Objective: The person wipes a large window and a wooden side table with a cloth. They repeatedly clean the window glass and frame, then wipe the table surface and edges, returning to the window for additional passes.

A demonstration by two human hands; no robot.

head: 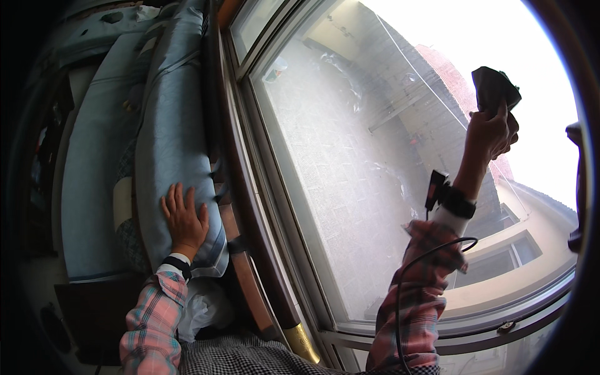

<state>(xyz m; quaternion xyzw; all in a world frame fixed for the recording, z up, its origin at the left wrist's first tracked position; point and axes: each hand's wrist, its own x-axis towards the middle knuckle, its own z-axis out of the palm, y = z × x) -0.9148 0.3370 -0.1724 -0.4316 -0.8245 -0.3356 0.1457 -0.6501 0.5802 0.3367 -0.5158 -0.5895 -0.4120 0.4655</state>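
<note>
My right hand (492,129) is raised high on the right and grips a dark, folded cloth (496,89) in front of the window pane (328,187). Whether the cloth touches the glass, I cannot tell. Lower on the left, my left hand (186,227) rests palm down, fingers apart, on a long pale blue padded cushion (173,117). Both wrists carry dark bands. A black cable (398,300) runs along my right sleeve.
A dark wooden rail (246,201) with a gold end cap (302,344) runs between cushion and window frame (286,211). A translucent plastic bag (204,307) lies near my left forearm. Another blue cushion (101,164) stretches along the left. A latch (506,326) sits on the frame.
</note>
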